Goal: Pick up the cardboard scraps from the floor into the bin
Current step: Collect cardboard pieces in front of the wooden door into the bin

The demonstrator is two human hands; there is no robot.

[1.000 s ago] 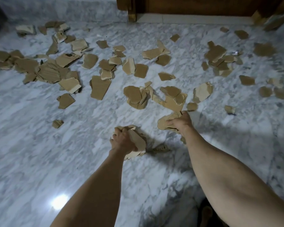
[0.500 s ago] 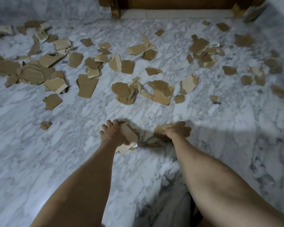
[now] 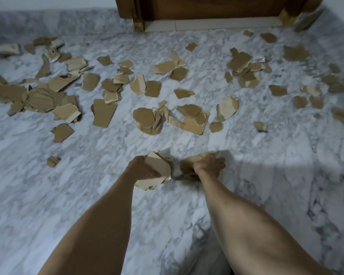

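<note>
Right hand (image 3: 208, 165) now nearer left hand (image 3: 141, 169), each gripping torn tan cardboard scraps (image 3: 157, 167).

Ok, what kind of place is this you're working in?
Probably an indoor room in a home: a polished marble floor, a wooden door with its frame at the far side, and torn cardboard scraps strewn across the floor.

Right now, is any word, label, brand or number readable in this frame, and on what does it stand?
None can be read.
Dark printed marks on a brown cardboard scrap at the left of the marble floor: too blurred to read.
The stacks gripped by the left hand and right hand show no print.
</note>
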